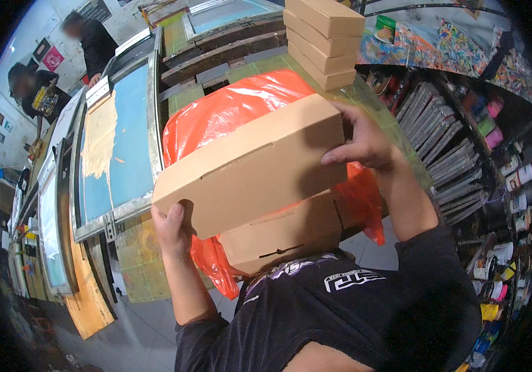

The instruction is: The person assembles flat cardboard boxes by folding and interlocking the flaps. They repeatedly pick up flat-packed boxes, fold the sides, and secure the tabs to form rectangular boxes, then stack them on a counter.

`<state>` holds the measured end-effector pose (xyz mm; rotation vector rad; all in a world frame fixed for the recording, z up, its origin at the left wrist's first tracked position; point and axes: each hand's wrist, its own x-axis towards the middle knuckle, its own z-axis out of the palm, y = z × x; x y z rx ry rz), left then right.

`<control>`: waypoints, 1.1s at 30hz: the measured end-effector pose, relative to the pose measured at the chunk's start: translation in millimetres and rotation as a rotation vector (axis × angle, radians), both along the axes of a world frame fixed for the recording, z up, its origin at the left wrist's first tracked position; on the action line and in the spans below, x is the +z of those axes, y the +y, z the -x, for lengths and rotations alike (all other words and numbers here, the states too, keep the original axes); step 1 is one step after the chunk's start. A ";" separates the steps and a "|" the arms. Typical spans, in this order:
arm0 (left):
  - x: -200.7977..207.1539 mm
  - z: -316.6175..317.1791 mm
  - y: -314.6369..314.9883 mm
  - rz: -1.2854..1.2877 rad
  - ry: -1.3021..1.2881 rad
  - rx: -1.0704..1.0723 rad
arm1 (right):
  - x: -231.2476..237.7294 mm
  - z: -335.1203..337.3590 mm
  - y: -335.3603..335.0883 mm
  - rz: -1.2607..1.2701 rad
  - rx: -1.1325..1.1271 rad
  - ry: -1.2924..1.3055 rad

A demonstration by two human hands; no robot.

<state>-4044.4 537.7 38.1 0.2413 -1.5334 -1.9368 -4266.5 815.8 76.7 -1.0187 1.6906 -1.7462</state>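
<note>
A long brown cardboard box (259,164) is held up at a tilt in front of me. My left hand (171,228) grips its lower left end, thumb on the near face. At the other end my right hand (365,137) clasps the box, thumb pressed on the same face and fingers mostly behind it. Below sits a second cardboard box (287,232) with a small dark slot in its side, close against my body. An orange-red plastic bag (235,108) spreads beneath and behind both boxes.
Several cardboard boxes are stacked (325,46) at the far right of the table. A framed printing screen (132,149) with peach ink lies to the left. On the right are racked grey slats (430,121) and shelved bottles (520,177). Two people (45,96) stand at far left.
</note>
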 end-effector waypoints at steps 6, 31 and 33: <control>-9.7 20.2 -15.8 -0.039 0.048 0.058 | 49.0 62.1 26.8 0.277 -0.305 0.141; -34.2 -11.4 -37.8 0.064 -0.005 0.050 | 65.5 302.6 9.6 -0.237 -0.810 1.482; -32.5 -7.2 -34.2 0.059 -0.020 0.095 | 66.1 306.9 11.5 -0.207 -0.916 1.521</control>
